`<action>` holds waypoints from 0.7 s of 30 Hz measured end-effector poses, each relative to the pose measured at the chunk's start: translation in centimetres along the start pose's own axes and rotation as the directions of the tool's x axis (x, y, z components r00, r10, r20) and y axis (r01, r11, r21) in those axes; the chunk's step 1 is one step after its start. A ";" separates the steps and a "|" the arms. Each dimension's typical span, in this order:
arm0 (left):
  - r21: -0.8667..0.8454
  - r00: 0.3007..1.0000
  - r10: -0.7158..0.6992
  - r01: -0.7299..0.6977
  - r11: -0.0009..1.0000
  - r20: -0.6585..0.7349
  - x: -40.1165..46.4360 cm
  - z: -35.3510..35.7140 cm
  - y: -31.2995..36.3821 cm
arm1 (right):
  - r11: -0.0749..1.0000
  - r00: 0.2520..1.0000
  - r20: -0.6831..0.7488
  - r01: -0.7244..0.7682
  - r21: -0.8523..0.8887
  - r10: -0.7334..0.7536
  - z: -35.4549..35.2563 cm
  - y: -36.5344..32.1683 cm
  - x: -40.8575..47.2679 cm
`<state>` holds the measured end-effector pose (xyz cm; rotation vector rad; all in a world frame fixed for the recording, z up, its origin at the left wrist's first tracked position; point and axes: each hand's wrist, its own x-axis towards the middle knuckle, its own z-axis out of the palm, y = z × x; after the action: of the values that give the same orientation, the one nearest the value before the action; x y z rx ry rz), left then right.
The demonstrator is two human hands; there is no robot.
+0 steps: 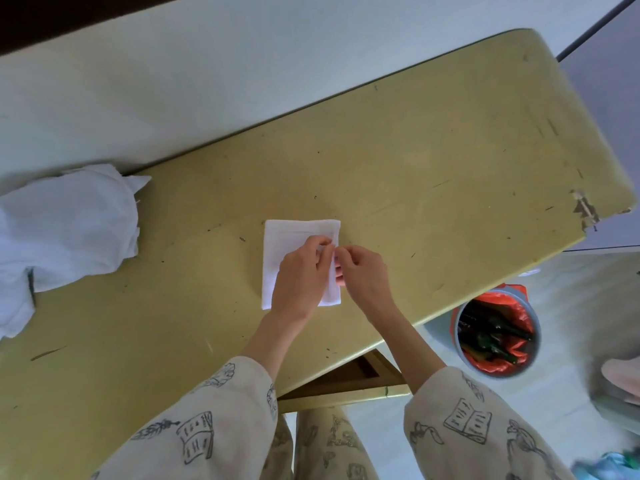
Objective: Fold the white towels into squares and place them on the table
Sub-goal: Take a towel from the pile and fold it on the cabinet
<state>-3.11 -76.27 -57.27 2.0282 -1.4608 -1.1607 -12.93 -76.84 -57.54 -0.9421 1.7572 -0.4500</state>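
1. The folded towel (294, 244) lies flat mid-counter, its long axis running from the far edge toward the near edge — still a rectangle, not a square.
2. Both grips meet at its right edge: left hand (302, 271) and right hand (363, 271) pinch the hem.
3. Bare counter (433, 150) lies open to the right; the unfolded towel pile (65, 223) sits at the left end.
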 end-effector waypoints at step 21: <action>0.503 0.911 0.398 -0.294 0.813 -0.110 -1.4 -2.3 -5.5 | 0.991 0.998 -0.017 0.059 -0.123 -0.062 0.2 -0.6 0.5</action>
<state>1.77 -73.25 -59.26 1.9675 -2.0447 -0.4409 -12.57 -77.62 -57.51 -1.0836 1.7948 -0.3953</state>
